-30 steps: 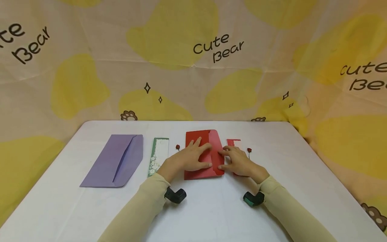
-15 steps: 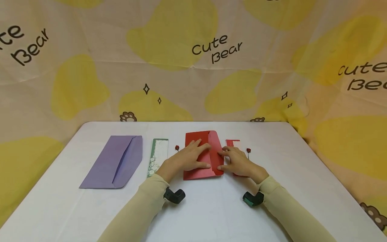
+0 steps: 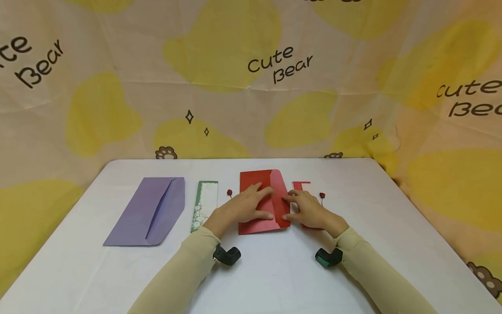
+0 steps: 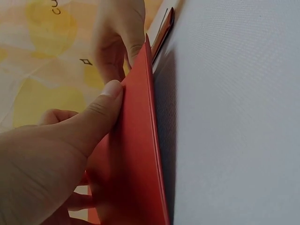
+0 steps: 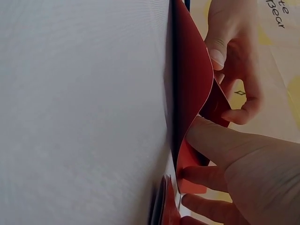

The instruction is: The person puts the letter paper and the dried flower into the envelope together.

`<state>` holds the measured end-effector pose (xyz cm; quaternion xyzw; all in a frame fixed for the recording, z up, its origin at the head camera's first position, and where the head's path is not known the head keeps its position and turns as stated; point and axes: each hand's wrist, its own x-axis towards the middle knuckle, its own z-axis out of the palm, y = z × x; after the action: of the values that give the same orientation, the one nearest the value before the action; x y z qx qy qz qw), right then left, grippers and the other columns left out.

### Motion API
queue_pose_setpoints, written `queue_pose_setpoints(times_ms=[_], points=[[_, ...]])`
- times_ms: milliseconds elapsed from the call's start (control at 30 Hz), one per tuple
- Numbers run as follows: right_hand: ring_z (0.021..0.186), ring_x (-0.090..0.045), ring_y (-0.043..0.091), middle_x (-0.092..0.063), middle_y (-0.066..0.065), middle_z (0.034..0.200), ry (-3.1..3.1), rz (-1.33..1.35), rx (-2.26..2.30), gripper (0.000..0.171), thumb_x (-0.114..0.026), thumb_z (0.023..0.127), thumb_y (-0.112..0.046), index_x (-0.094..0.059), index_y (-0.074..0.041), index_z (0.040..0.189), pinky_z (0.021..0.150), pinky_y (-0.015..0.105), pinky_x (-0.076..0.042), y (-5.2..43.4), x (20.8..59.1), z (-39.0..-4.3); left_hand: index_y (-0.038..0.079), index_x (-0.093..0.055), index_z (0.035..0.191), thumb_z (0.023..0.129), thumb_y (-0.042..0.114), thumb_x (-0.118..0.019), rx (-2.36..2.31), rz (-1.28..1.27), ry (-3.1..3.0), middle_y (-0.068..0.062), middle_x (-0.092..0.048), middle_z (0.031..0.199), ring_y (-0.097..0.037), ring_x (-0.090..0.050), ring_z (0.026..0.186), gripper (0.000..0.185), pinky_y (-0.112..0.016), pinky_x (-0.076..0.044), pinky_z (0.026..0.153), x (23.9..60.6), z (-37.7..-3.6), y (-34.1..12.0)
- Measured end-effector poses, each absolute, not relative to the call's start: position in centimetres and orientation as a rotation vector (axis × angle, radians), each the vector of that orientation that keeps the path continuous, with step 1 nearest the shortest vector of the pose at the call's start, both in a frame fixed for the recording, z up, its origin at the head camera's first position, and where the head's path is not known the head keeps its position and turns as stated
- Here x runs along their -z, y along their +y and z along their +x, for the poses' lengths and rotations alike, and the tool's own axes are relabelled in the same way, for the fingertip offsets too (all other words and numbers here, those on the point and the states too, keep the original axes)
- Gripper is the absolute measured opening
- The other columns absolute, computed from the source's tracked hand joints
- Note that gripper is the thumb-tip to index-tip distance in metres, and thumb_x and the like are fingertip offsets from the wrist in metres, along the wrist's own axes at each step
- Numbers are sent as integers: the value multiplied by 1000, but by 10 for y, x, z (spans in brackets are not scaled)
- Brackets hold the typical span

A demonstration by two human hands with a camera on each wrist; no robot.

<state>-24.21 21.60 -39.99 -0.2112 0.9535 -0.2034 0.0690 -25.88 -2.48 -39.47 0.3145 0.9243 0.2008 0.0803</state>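
Note:
A red envelope (image 3: 255, 224) lies at the middle of the table with its flap (image 3: 279, 181) on the right side. My left hand (image 3: 247, 205) rests on the envelope body, fingers spread and thumb near the flap's fold. On the flap, the thumb and fingertips of my right hand (image 3: 310, 209) press down close to its outer edge. In the right wrist view, the flap (image 5: 190, 79) bulges up from the table beside my right thumb. A red-bordered card (image 3: 302, 185) is partly hidden under my right hand.
At the left lies a purple envelope (image 3: 137, 213) with its flap out. A green floral card (image 3: 205, 196) sits beside my left wrist. One small dried red flower (image 3: 229, 192) is near the green card, another (image 3: 322, 195) right of the red card. A patterned cloth (image 3: 219, 52) hangs behind.

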Motion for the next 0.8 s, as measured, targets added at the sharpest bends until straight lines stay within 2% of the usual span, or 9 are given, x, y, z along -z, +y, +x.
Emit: queue_pose_setpoints(times_ms=[300, 567, 800], points=[[140, -41, 46, -47, 25, 150, 2874, -695, 649, 64, -73, 92, -40, -55, -7, 144, 112, 68, -37, 220, 398, -243, 27, -42, 150, 89, 51, -72, -613, 929, 2761, -19, -32, 163, -38, -31, 152, 72, -61, -44, 111, 394, -259, -25], [142, -38, 45, -41, 24, 155, 2836, -660, 825, 61, -71, 94, -34, -52, -5, 145, 109, 64, -43, 229, 387, -245, 28, -41, 151, 89, 53, -72, -619, 906, 2759, -18, -31, 164, -37, -29, 153, 73, -60, -43, 112, 393, -259, -27], [145, -35, 48, -42, 24, 156, 2840, -608, 947, 59, -70, 96, -26, -50, -4, 146, 112, 69, -35, 244, 386, -247, 29, -41, 151, 88, 54, -72, -645, 899, 2752, -18, -30, 164, -36, -29, 153, 74, -61, -42, 113, 394, -259, -27]])
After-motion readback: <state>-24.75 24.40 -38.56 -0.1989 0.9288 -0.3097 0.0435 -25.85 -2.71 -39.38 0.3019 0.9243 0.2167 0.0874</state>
